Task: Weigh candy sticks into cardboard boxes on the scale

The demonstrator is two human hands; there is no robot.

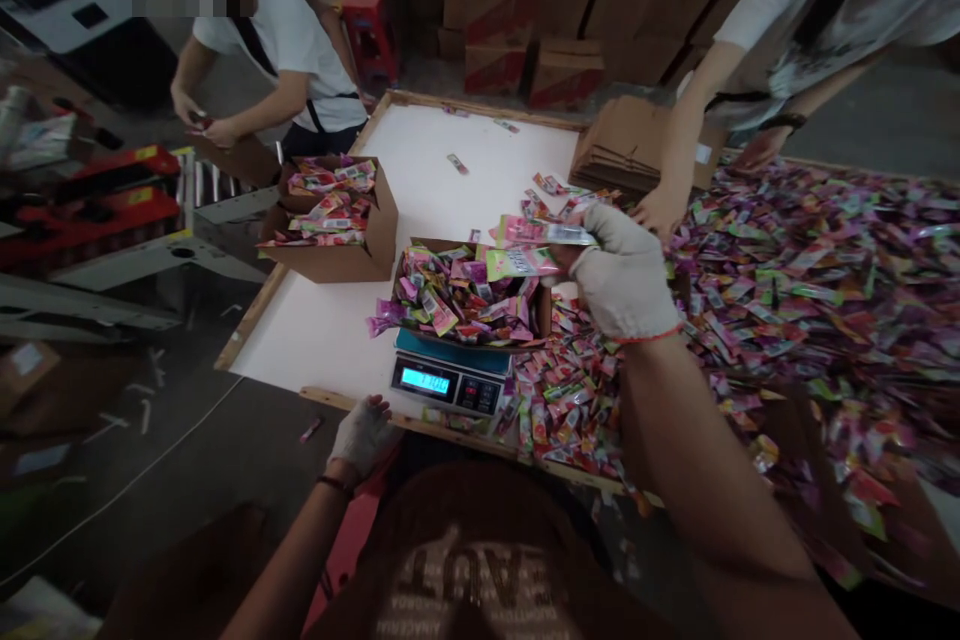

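My right hand (626,275) pinches a few packets (536,245) just above the full box (465,295), which sits on the scale (454,375), readout facing me. Left hand (364,435) lies loosely open, bracing on the tabletop (420,170) edge beside the scale.

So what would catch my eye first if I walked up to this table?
A huge heap of sachets, bright pink, green and purple, covers the right side of the white table. In the middle a cardboard box brimming with them sits on a blue scale with a lit display, and the gloved right hand holds a few sachets above it. The gloved left hand rests at the table's near edge beside the scale.
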